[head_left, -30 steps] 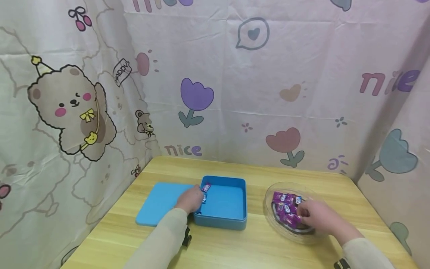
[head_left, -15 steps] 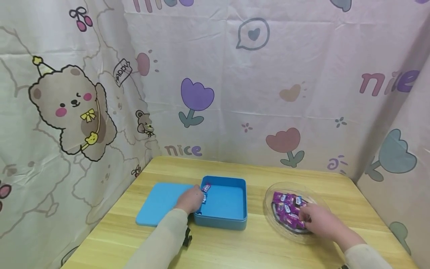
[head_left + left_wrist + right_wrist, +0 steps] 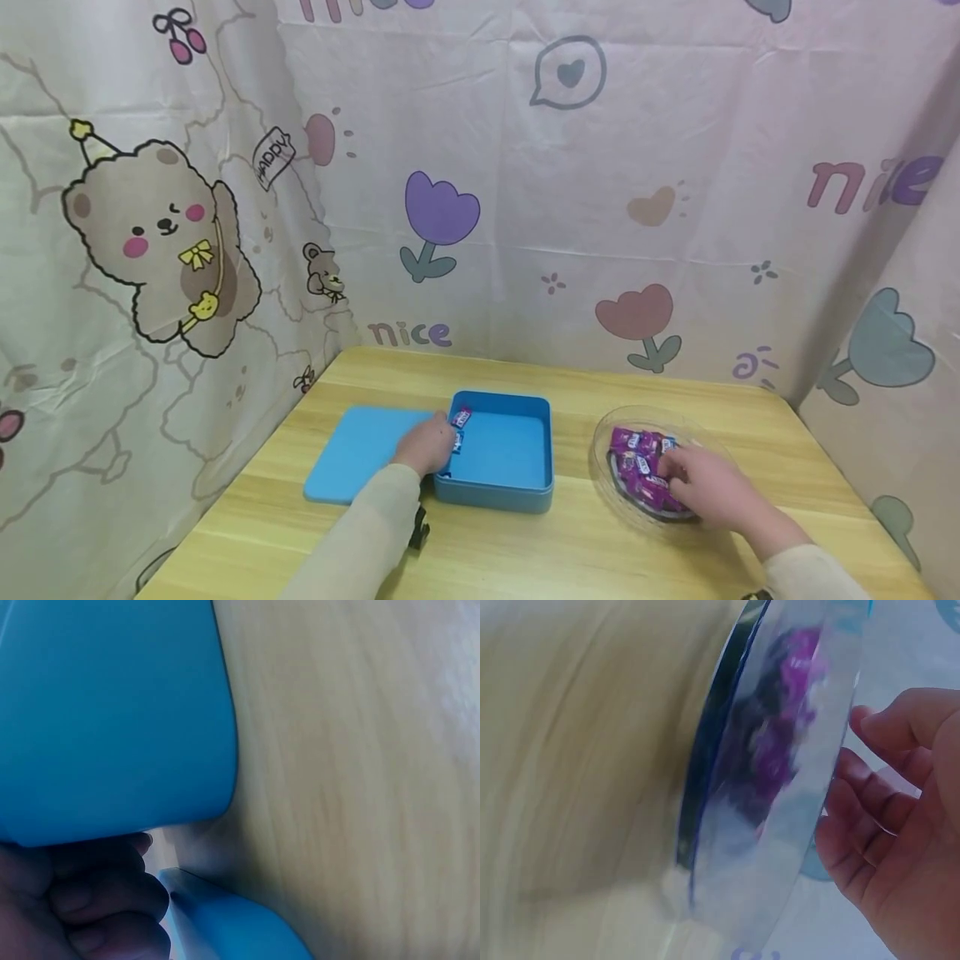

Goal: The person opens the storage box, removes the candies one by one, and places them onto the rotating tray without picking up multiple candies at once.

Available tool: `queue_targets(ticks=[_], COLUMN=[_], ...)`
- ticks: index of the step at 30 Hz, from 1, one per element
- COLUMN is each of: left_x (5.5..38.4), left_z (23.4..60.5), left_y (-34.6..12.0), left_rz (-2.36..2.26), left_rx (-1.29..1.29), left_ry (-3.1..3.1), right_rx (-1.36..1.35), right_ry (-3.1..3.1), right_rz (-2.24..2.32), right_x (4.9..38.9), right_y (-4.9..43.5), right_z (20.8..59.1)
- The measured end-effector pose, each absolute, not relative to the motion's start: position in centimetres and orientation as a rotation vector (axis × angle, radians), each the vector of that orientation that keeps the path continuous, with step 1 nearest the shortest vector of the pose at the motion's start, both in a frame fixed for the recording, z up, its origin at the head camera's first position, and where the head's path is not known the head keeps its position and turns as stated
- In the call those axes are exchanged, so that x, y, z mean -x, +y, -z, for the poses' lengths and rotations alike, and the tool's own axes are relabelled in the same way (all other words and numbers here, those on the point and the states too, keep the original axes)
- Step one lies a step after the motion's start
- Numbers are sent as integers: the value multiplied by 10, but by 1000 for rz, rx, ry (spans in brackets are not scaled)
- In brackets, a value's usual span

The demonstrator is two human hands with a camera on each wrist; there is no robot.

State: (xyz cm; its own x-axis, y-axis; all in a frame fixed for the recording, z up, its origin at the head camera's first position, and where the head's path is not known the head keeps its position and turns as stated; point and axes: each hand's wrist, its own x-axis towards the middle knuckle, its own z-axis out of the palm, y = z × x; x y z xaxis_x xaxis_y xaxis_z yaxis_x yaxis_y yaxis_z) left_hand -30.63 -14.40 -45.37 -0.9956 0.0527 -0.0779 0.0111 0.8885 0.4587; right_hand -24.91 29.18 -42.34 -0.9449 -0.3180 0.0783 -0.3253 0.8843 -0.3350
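My left hand (image 3: 427, 443) holds the left wall of a blue box (image 3: 495, 497), with fingers at its rim. In the left wrist view, curled fingers (image 3: 112, 896) lie against the outside of the box (image 3: 120, 720). A purple candy (image 3: 462, 416) and others lie along the box's left inner side. At the right, a clear round bowl (image 3: 606, 504) holds several purple-wrapped candies (image 3: 637, 467). My right hand (image 3: 705, 483) reaches over the bowl's right side, bent fingers among the candies. I cannot tell whether it pinches one; the right wrist view shows the hand (image 3: 907, 802) beyond the bowl's wall.
A flat light-blue lid (image 3: 352, 454) lies on the wooden table (image 3: 525, 550) left of the box, partly behind the left hand. Printed curtains (image 3: 525, 208) close off the table's back and sides.
My right hand has shifted slightly among the candies, first toward the bowl's right side, then back left and a little up. The left hand and the box stay in place.
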Motion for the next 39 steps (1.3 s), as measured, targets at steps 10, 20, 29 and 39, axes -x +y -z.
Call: queue_targets(ticks=[10, 20, 29, 39], left_x=[307, 310, 310, 306], left_z=[453, 450, 450, 451], left_y=[-145, -145, -145, -143], left_rz=[-706, -684, -668, -676], left_rx=[-32, -34, -43, -62], left_ry=[2958, 2949, 2962, 2956], right_rx=[-710, -821, -827, -937], right_ry=[-2910, -2870, -2904, -2953], right_rz=[-674, -721, -794, -680], right_x=[253, 262, 274, 288], right_y=[251, 207, 160, 108], right_z=[412, 398, 392, 393])
